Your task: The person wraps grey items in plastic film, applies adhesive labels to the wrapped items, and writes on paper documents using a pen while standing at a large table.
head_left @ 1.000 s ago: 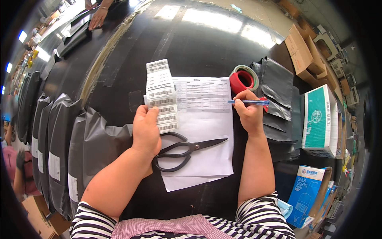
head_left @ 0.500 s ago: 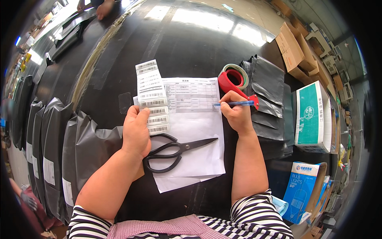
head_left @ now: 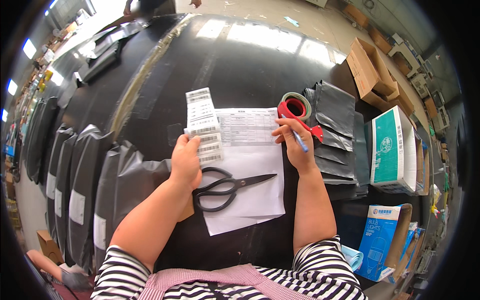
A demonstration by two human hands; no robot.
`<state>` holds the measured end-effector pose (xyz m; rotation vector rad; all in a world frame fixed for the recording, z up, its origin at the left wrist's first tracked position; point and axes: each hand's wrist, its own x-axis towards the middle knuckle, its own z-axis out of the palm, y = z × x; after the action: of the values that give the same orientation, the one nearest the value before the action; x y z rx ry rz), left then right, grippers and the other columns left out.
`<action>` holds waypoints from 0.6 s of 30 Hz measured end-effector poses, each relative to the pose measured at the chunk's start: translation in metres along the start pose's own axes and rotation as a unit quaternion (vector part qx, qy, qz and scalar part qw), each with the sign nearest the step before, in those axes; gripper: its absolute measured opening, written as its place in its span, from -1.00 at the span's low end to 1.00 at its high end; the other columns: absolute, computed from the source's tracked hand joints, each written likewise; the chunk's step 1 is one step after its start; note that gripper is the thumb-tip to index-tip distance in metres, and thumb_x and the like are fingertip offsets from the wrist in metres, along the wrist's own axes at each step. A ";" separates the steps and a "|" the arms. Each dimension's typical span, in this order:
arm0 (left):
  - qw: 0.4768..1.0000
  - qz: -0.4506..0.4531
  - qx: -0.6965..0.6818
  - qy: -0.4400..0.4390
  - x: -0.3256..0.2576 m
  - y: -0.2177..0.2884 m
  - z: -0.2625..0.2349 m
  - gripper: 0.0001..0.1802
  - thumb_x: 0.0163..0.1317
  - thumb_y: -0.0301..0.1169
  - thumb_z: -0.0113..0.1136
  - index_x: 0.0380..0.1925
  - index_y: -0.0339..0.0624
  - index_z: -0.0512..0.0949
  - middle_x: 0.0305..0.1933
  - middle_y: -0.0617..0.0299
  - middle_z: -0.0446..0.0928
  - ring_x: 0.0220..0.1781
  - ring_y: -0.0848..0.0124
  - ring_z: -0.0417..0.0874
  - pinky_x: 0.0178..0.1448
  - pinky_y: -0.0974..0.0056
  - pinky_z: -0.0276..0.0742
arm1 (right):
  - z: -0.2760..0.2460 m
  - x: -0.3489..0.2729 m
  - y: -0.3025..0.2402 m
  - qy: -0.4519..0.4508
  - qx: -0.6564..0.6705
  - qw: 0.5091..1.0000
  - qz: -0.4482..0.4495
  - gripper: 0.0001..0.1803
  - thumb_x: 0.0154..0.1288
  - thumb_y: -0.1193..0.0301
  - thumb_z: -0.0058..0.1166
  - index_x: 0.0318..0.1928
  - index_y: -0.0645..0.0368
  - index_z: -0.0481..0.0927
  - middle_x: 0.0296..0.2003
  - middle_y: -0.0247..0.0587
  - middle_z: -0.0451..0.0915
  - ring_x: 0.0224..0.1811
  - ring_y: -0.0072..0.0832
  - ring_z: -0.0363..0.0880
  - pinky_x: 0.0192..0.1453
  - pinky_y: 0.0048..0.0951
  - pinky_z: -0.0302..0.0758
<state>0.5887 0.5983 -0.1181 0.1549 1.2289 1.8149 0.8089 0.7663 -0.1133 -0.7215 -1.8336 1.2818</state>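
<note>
Between the thumb and fingers of my left hand [head_left: 187, 159] is a strip of barcode labels [head_left: 202, 117], held over the left edge of a printed form [head_left: 248, 126]. My right hand [head_left: 298, 147] grips a blue pen [head_left: 300, 142], which slants across the fingers near the form's right edge. White sheets lie beneath, and black-handled scissors [head_left: 234, 184] rest on them with the blades pointing right. Just beyond my right hand sits a red tape dispenser [head_left: 317, 132] with a roll of tape on it.
Flat grey mailer bags [head_left: 334, 116] are stacked on the right. Beyond them stand a green-and-white carton [head_left: 387, 147], an open brown box [head_left: 370, 67] and a blue bulb box [head_left: 376, 245]. Filled grey bags [head_left: 125, 185] line the left. Another person's hand [head_left: 195, 3] shows at the far edge.
My right hand has raised the pen off the form and turned it in the fingers. My left hand still holds the label strip. The whole view has shifted a little.
</note>
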 end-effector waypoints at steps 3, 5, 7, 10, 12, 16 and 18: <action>0.999 0.028 -0.006 0.023 -0.011 0.026 0.000 -0.81 0.48 -0.41 -0.08 -0.02 -0.28 0.36 -0.03 0.08 0.52 -0.04 0.34 0.60 0.09 0.18 0.58 | 0.010 -0.012 -0.020 -0.183 -0.137 0.971 -0.075 -0.82 0.31 0.50 0.16 -0.08 0.21 0.61 -0.35 -0.08 0.67 -0.29 -0.34 0.67 -0.16 -0.35 0.59; 0.996 0.073 -0.026 0.040 -0.022 0.051 -0.009 -0.81 0.48 -0.40 -0.07 -0.03 -0.26 0.37 -0.04 0.10 0.53 -0.04 0.34 0.60 0.09 0.19 0.58 | 0.032 -0.034 -0.078 -0.314 -0.302 0.900 0.019 -0.54 0.06 0.41 0.41 0.00 0.18 0.58 -0.09 -0.06 0.66 0.05 -0.17 0.62 0.13 -0.22 0.52; 0.993 0.114 -0.029 0.018 -0.038 0.074 -0.016 -0.82 0.47 -0.39 -0.06 -0.02 -0.21 0.38 -0.08 0.15 0.54 -0.06 0.36 0.61 0.07 0.18 0.57 | 0.048 -0.071 -0.073 -0.318 -0.428 0.846 -0.015 -0.32 -0.01 0.26 0.49 0.14 0.11 0.49 0.19 0.05 0.50 0.33 0.01 0.38 0.38 0.00 0.31; 0.986 0.168 0.015 -0.004 -0.082 0.099 -0.042 -0.84 0.47 -0.40 -0.05 -0.05 -0.22 0.39 -0.07 0.19 0.53 -0.02 0.40 0.58 0.14 0.22 0.51 | 0.080 -0.128 -0.060 -0.216 -0.426 0.879 0.005 -0.01 0.01 -0.01 0.42 0.36 0.13 0.23 0.44 0.15 0.17 0.55 0.17 -0.06 0.47 0.42 -0.11; 0.978 0.199 0.057 0.009 -0.108 0.099 -0.071 -0.86 0.47 -0.42 -0.05 -0.08 -0.23 0.39 -0.07 0.21 0.51 0.00 0.46 0.54 0.19 0.27 0.43 | 0.100 -0.151 -0.059 -0.158 -0.386 0.908 0.041 0.11 0.01 -0.14 0.37 0.40 0.17 0.10 0.50 0.22 -0.03 0.58 0.22 -0.26 0.47 0.47 -0.32; 0.955 0.272 0.108 0.041 -0.149 0.076 -0.131 -0.90 0.49 -0.43 -0.07 -0.09 -0.18 0.35 -0.07 0.23 0.51 -0.03 0.49 0.53 0.18 0.29 0.43 | 0.107 -0.134 -0.032 -0.160 -0.414 0.895 -0.046 0.13 -0.04 -0.12 0.41 0.39 0.15 0.10 0.53 0.16 -0.11 0.61 0.12 -0.30 0.48 0.46 -0.39; 0.947 0.293 0.112 0.067 -0.161 0.070 -0.144 -0.90 0.50 -0.43 -0.08 -0.08 -0.17 0.34 -0.06 0.23 0.51 -0.03 0.49 0.54 0.18 0.29 0.44 | 0.096 -0.095 -0.019 -0.209 -0.413 0.885 -0.039 0.14 -0.08 -0.12 0.44 0.40 0.09 0.11 0.55 0.07 -0.11 0.63 0.00 -0.32 0.51 0.41 -0.41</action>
<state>0.5610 0.3771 -0.0761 0.5872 1.6054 2.2063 0.7794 0.6357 -0.1394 -0.8219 -2.7815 0.5708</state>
